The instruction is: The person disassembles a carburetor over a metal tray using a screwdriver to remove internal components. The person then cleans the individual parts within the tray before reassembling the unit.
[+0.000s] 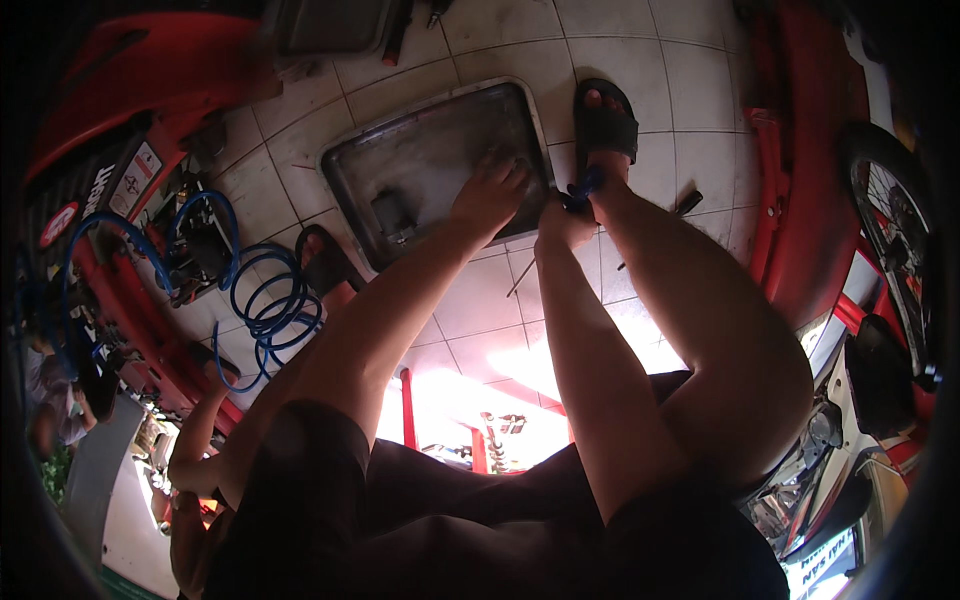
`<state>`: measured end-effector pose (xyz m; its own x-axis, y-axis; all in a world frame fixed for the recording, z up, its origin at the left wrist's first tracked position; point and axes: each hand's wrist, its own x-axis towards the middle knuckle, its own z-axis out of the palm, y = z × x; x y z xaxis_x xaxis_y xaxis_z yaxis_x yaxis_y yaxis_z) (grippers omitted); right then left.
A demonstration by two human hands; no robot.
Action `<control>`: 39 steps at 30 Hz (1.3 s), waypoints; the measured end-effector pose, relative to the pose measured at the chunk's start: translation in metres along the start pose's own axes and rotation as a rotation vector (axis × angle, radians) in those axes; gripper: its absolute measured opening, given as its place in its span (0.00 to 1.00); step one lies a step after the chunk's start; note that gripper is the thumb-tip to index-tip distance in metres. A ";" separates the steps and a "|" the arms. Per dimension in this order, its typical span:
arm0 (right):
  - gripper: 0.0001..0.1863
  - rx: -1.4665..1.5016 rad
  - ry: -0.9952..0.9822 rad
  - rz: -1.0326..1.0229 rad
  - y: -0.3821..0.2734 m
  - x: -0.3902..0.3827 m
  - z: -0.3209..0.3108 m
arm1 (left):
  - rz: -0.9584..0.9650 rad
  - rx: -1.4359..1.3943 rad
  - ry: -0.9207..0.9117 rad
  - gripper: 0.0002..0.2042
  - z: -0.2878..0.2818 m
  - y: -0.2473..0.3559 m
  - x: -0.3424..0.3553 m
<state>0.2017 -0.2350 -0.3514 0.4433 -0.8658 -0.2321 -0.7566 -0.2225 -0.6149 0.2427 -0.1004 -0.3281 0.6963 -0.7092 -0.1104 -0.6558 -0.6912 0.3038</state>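
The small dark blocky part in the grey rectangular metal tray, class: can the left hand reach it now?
Probably yes: the left hand is over or in the tray, with nothing visible between it and the dark part.

A black T-shirt-like top point(440, 565) spans six o'clock, its loose short sleeves ending at eight o'clock on the left and five on the right. Dark shorts point(480, 492) show just above it, plain and unmarked. The left hand point(495, 188) and right hand point(566, 224) are bare. Black broad-strapped, open-toed slide sandals point(610, 128) sit at one and between nine and ten o'clock.
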 end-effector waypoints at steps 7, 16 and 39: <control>0.24 0.561 -0.113 -0.089 -0.028 0.025 0.023 | 0.191 0.195 -0.128 0.07 0.032 0.005 0.032; 0.19 0.192 -0.324 -0.248 -0.128 -0.007 -0.008 | -0.831 -0.950 -0.202 0.20 -0.119 -0.005 -0.074; 0.10 0.500 -1.160 -0.531 -0.287 -0.179 -0.158 | -0.667 -2.338 0.940 0.18 -0.345 0.033 -0.235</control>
<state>0.2639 -0.0871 -0.0141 0.9544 0.1959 -0.2253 -0.2281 -0.0083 -0.9736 0.1586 0.0914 0.0345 0.8523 0.0209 -0.5227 0.2610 0.8490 0.4595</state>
